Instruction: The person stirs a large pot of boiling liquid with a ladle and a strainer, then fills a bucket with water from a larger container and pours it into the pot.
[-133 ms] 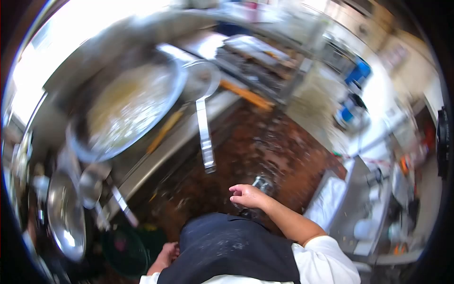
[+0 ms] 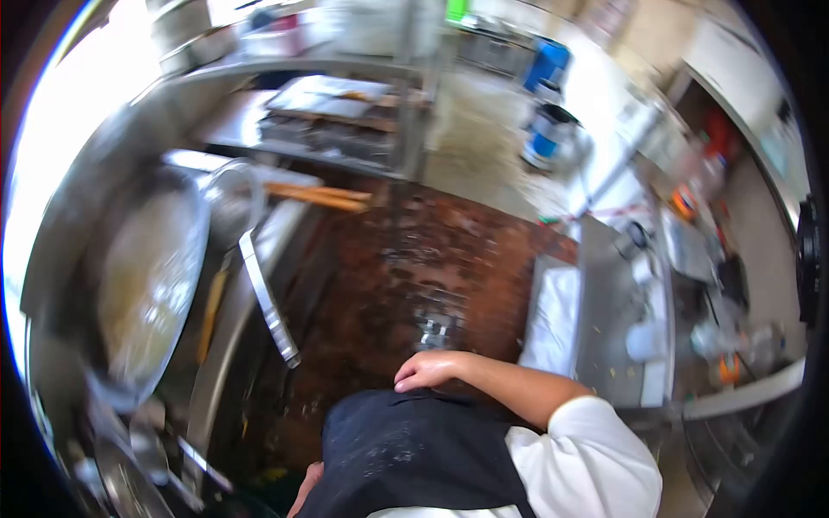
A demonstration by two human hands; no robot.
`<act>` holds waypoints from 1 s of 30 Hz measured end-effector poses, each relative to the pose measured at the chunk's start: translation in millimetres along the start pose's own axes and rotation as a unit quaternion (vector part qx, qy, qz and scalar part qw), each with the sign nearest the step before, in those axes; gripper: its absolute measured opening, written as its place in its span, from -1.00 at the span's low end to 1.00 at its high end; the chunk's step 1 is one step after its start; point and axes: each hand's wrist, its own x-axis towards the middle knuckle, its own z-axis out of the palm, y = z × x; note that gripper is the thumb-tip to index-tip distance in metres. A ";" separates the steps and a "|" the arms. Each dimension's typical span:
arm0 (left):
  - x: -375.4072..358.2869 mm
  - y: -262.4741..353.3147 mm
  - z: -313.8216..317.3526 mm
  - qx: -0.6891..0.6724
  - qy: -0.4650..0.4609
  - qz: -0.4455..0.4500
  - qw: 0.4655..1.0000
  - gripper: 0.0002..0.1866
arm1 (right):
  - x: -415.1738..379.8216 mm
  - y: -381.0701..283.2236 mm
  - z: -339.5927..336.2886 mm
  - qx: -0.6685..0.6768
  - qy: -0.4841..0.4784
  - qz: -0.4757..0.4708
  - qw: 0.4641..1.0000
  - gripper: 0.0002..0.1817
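Note:
In the head view my right hand (image 2: 425, 369) hangs over the front of the black apron (image 2: 406, 449), its fingers loosely bent and nothing visible in them. Of my left hand (image 2: 308, 489), only a strip shows beside the apron at the bottom; its fingers are hidden. Neither hand touches any kitchen tool that I can see. Ahead and to the left, a long-handled strainer (image 2: 268, 298) rests by the rim of a large wok (image 2: 197, 259), its handle sticking out over the floor. Pale, bubbling liquid (image 2: 147, 289) fills much of the wok.
Wet red-brown tiles (image 2: 380, 276) cover the floor. Wooden handles (image 2: 319, 196) jut from the counter near a metal rack (image 2: 332, 129). On the right stands a steel sink counter (image 2: 613, 302) with a white tub (image 2: 646, 342). Blue-labelled containers (image 2: 546, 142) stand farther back.
The view has swung to the right, so the wok and strainer now lie farther left. My right hand is a little lower and closer to the apron; less of my left hand shows.

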 end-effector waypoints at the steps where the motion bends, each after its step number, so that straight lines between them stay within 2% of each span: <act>1: 8.7 22.6 13.6 -0.096 -0.072 -0.059 0.991 -0.58 | -27.6 12.1 -4.3 0.046 -0.074 0.027 0.996 -0.39; 2: -12.2 12.6 16.0 -0.073 -0.113 -0.057 0.989 -0.58 | -65.8 15.1 -6.5 0.075 -0.059 0.061 0.994 -0.39; 3: 5.8 32.8 11.7 -0.105 -0.089 -0.013 0.990 -0.64 | -84.5 10.0 -18.1 0.063 -0.063 0.091 0.992 -0.35; 4: -16.4 145.5 1.0 -0.141 -0.065 0.030 0.988 -0.69 | -96.0 12.6 -30.8 0.051 -0.070 0.119 0.989 -0.28; 5: -4.5 182.9 -5.4 -0.122 -0.084 0.041 0.988 -0.69 | -103.1 25.3 -46.2 0.067 -0.049 0.132 0.988 -0.28; 7: 24.4 236.9 -8.7 -0.290 -0.090 -0.094 0.948 -0.82 | -111.7 57.8 -77.7 0.132 0.063 0.134 0.980 -0.24; 9: 53.2 273.7 0.4 -0.275 -0.094 -0.108 0.951 -0.80 | -122.9 78.9 -107.3 0.164 0.219 0.153 0.950 -0.33; 10: 62.2 285.0 1.2 -0.208 -0.147 0.042 0.966 -0.81 | -134.5 87.3 -120.9 0.082 0.298 0.220 0.925 -0.39; 11: 72.0 292.8 -2.4 -0.136 -0.197 0.190 0.952 -0.81 | -160.8 73.4 -139.7 0.035 0.361 0.274 0.891 -0.45; 12: 89.8 287.6 0.2 0.089 -0.135 0.267 0.950 -0.74 | -172.7 97.8 -141.2 0.006 0.492 0.297 0.818 -0.50; 13: 123.9 258.2 -1.1 0.091 -0.146 0.274 0.946 -0.74 | -201.8 105.7 -153.4 0.024 0.576 0.311 0.755 -0.54; 14: 151.2 242.9 8.3 0.207 -0.128 0.321 0.915 -0.70 | -236.5 99.7 -162.8 0.030 0.666 0.371 0.646 -0.55; 15: 171.1 260.7 29.1 0.319 -0.105 0.364 0.869 -0.63 | -281.3 116.5 -175.4 0.041 0.725 0.383 0.571 -0.56; 16: 181.3 268.8 53.2 0.242 -0.100 0.358 0.896 -0.54 | -334.4 125.9 -177.0 -0.002 0.754 0.447 0.481 -0.54; 17: 187.1 274.8 57.7 0.242 -0.106 0.358 0.895 -0.54 | -375.4 107.4 -181.7 -0.008 0.785 0.485 0.385 -0.51; 18: 193.6 277.0 49.4 0.277 -0.121 0.354 0.885 -0.55 | -425.8 114.5 -178.4 -0.041 0.788 0.519 0.330 -0.44; 19: 191.0 274.7 37.7 0.312 -0.137 0.345 0.874 -0.56 | -473.5 134.0 -172.7 -0.099 0.753 0.591 0.271 -0.33; 21: 213.7 275.0 27.3 0.375 -0.162 0.329 0.852 -0.58 | -532.8 165.2 -167.9 -0.028 0.661 0.714 0.230 -0.17; 23: 202.4 271.5 45.3 0.392 -0.168 0.314 0.848 -0.59 | -556.9 187.8 -167.4 0.070 0.598 0.760 0.245 -0.06; 24: 198.2 263.1 32.7 0.345 -0.168 0.294 0.876 -0.60 | -559.0 187.6 -173.2 0.121 0.565 0.775 0.255 -0.01; 27: 193.2 265.3 19.1 0.221 -0.170 0.248 0.928 -0.64 | -554.9 181.4 -189.1 0.112 0.539 0.780 0.298 0.07; 29: 182.6 265.1 7.6 0.158 -0.181 0.224 0.944 -0.67 | -564.3 180.6 -193.7 0.133 0.556 0.768 0.289 0.06; 30: 185.1 272.9 10.9 0.128 -0.189 0.211 0.950 -0.68 | -575.1 189.3 -190.6 0.154 0.567 0.751 0.302 0.04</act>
